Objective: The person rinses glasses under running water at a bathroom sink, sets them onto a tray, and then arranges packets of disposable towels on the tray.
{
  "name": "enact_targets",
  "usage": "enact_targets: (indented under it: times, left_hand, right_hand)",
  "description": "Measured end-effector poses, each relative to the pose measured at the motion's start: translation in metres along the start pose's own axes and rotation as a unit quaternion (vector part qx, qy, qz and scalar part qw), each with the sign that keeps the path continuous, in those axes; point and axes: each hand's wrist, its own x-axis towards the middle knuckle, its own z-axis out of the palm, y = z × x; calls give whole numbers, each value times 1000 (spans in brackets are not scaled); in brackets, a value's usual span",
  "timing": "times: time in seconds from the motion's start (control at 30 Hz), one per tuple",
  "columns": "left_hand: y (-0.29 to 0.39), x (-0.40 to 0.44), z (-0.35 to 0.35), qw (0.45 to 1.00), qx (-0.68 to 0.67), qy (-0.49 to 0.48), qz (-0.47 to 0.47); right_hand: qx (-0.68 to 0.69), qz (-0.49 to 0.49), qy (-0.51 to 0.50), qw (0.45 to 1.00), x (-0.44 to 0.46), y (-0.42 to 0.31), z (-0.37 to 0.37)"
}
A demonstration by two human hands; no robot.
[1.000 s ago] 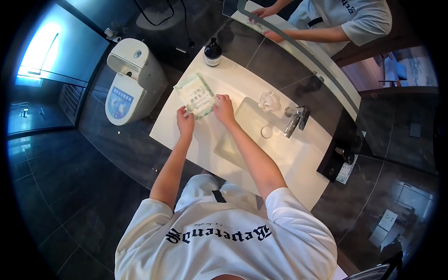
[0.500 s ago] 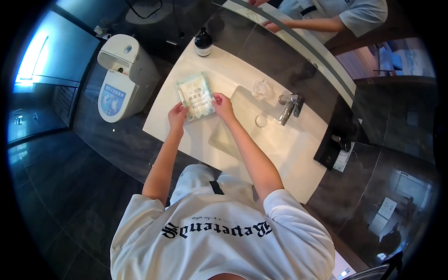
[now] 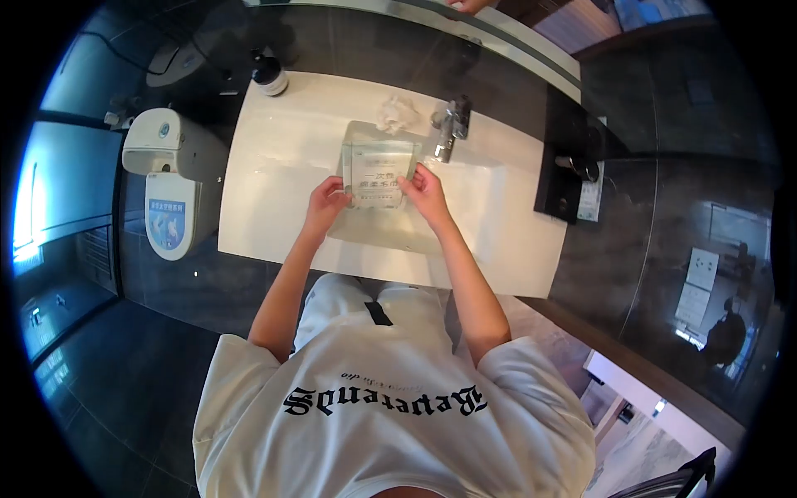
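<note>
Both hands hold a flat, pale green packet of disposable towels [image 3: 378,166], with printed Chinese characters on its front, above the left part of the washbasin [image 3: 394,236]. My left hand [image 3: 328,202] pinches its lower left edge. On the opposite edge, the fingers of my right hand [image 3: 426,195] are closed in the same way. A crumpled white wad [image 3: 398,114] lies on the basin's back rim, just beyond the packet. The chrome faucet [image 3: 448,133] stands to the right of the wad.
A dark bottle with a white label [image 3: 270,76] stands at the back left corner of the white countertop [image 3: 274,183]. A white toilet [image 3: 172,216] is off to the left. At the right end, a black wall-side holder [image 3: 564,178] borders the counter.
My view has turned and shifted. Both hands have carried the packet from the countertop left of the basin rightward to above the basin, and it now sits straighter.
</note>
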Motion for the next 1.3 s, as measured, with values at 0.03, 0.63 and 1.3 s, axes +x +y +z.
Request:
enact_targets:
  times: [0.03,0.63,1.3]
  left_hand:
    - [1,5,9,1000,1,-8,-3]
    - [25,22,47,983,175,3,53]
    - [-37,9,46,978,209,-21,14]
  right_hand:
    - [-7,-28,20,999,-7,-5,-9]
    - [-301,-133,155,932,-68,-7,-108]
    - [-273,64,204,938,-112,-28,-181]
